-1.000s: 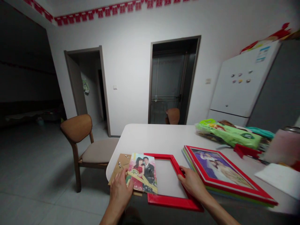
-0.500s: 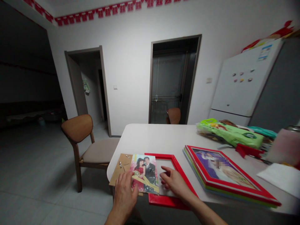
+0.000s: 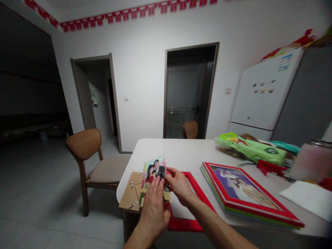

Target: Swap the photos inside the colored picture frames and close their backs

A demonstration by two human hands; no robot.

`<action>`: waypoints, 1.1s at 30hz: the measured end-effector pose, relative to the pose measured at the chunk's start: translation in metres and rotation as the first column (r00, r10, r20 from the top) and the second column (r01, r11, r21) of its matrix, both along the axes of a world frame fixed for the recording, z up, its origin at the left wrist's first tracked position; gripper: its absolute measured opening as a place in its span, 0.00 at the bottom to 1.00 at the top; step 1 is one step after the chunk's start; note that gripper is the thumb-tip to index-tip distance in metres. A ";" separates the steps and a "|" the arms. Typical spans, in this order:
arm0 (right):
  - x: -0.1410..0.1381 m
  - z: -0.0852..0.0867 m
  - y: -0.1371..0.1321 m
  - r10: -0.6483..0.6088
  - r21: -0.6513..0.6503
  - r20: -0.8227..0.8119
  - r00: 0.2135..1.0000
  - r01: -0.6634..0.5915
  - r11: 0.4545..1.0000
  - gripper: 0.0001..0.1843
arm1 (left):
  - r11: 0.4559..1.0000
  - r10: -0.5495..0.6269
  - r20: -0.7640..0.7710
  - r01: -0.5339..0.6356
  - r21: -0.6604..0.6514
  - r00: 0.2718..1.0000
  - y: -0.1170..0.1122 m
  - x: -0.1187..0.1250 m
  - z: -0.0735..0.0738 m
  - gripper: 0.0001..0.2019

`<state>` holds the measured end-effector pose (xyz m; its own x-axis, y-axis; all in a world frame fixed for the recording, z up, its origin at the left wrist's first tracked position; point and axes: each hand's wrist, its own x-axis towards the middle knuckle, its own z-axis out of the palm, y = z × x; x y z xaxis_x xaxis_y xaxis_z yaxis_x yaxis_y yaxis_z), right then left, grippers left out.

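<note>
A photo [image 3: 153, 167] of a couple in a red dress and dark suit is tilted up at its right side. My right hand [image 3: 181, 186] pinches its right edge between thumb and fingers. Flat against the lower front of the photo lies my left hand [image 3: 153, 202], fingers stretched out, covering part of the picture. Under and left of the photo is a brown backing board [image 3: 127, 197] with small metal clips. An open red picture frame [image 3: 201, 192] lies on the table below my right hand, partly hidden by it.
On the white table [image 3: 178, 152], a stack of framed pictures [image 3: 261, 207] stands to the right, a red one on top. Behind it are a green packet [image 3: 254, 147], a red item [image 3: 271, 168] and a white sheet [image 3: 308, 199]. A wooden chair [image 3: 84, 143] stands left.
My right hand has closed on the photo's right edge, and the photo has tilted up from lying flat. My left hand has moved right, onto the photo's face.
</note>
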<state>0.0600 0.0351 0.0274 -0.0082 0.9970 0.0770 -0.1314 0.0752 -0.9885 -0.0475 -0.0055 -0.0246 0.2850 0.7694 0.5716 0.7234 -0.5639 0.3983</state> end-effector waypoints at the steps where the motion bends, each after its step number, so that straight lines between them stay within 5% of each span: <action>1: -0.001 0.005 0.000 -0.003 -0.008 -0.009 1.000 0.003 1.000 0.20 | 1.000 0.002 0.019 -0.002 0.019 1.000 0.001 0.000 0.002 0.36; 5: 0.005 0.014 -0.006 0.065 -0.010 -0.094 0.993 -0.066 0.998 0.21 | 0.997 -0.056 0.218 0.045 0.059 0.974 0.005 -0.002 0.009 0.27; 7: 0.012 0.008 -0.010 0.038 -0.012 -0.116 0.992 -0.040 0.999 0.22 | 0.998 -0.058 0.426 0.053 0.024 0.903 0.006 0.000 0.012 0.21; 10: 0.025 -0.015 -0.014 -0.101 -0.145 -0.088 0.991 0.088 0.986 0.20 | 0.987 0.067 0.758 0.065 -0.143 0.649 0.005 0.013 0.015 0.16; 13: 0.038 -0.039 -0.014 -0.102 -0.257 -0.158 0.982 0.059 0.965 0.16 | 0.941 0.149 0.921 0.234 -0.244 0.361 0.004 0.031 0.012 0.18; 16: 0.056 -0.045 -0.009 -0.124 -0.177 -0.245 0.962 0.082 0.981 0.20 | 0.899 0.126 0.955 0.377 -0.224 0.267 0.003 0.040 0.007 0.22; 18: 0.073 -0.042 -0.002 -0.173 -0.152 -0.168 0.970 0.148 0.977 0.23 | 0.881 0.128 0.930 0.391 -0.266 0.344 0.003 0.038 0.003 0.25; 22: 0.102 -0.036 0.013 -0.204 -0.136 0.209 0.956 0.235 0.962 0.24 | 0.865 0.158 0.617 0.193 -0.463 0.771 -0.005 0.026 -0.009 0.30; 24: 0.107 -0.040 0.020 -0.196 -0.099 0.407 0.892 0.256 0.962 0.23 | 0.864 0.116 0.375 0.093 -0.495 0.920 -0.011 0.025 -0.013 0.31; 27: 0.106 -0.049 0.029 -0.155 -0.084 0.571 0.807 0.245 0.966 0.21 | 0.869 0.041 0.148 0.038 -0.493 0.988 -0.019 0.027 -0.016 0.32; 33: 0.100 -0.057 0.037 -0.149 -0.044 0.724 0.674 0.261 0.964 0.19 | 0.864 -0.053 -0.044 0.024 -0.504 0.998 -0.025 0.024 -0.009 0.32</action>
